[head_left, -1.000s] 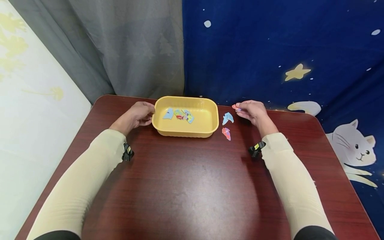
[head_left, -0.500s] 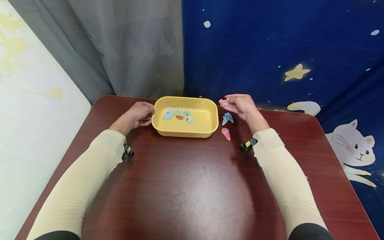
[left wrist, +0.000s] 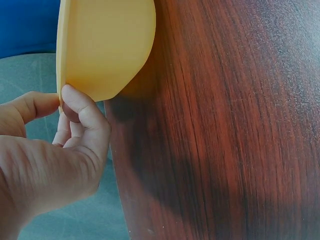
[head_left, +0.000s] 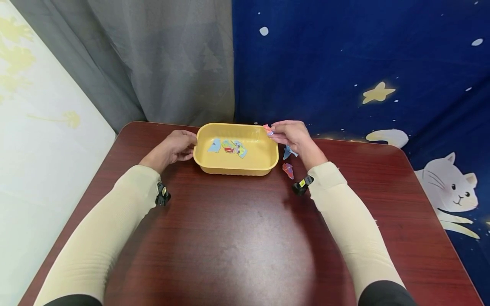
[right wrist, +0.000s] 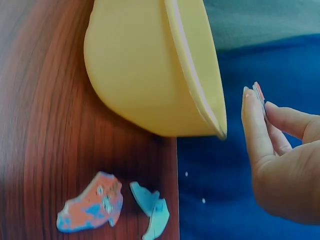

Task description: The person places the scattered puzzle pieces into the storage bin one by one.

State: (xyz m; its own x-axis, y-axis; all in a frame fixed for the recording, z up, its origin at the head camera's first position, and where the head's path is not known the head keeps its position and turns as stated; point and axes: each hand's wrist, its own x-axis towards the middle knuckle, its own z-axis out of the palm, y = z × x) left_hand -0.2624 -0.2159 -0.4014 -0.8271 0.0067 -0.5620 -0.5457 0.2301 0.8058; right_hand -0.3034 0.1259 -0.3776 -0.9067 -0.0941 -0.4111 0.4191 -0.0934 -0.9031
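My left hand (head_left: 178, 146) pinches the left rim of a yellow plastic basin (head_left: 235, 171); in the left wrist view thumb and finger meet on that rim. Over the basin's back right corner, my right hand (head_left: 294, 135) pinches a flat red-and-purple puzzle piece (head_left: 268, 130), seen edge-on in the right wrist view. Inside the basin lie a light blue piece (head_left: 215, 145) and a cluster of colourful pieces (head_left: 240, 148). On the table to its right are a red-and-purple piece (right wrist: 92, 205) and light blue pieces (right wrist: 156, 216), partly hidden by the right hand in the head view.
The dark red wooden table (head_left: 237, 238) ends just behind the basin. Beyond that edge hang a grey curtain (head_left: 172, 63) and a blue one (head_left: 325, 63) with stars and a cat. A small black camera (head_left: 302, 185) sits on the right wrist.
My right hand has moved left with the red-and-purple piece, from beside the table pieces to over the basin's right rim. The left hand and basin have stayed in place.
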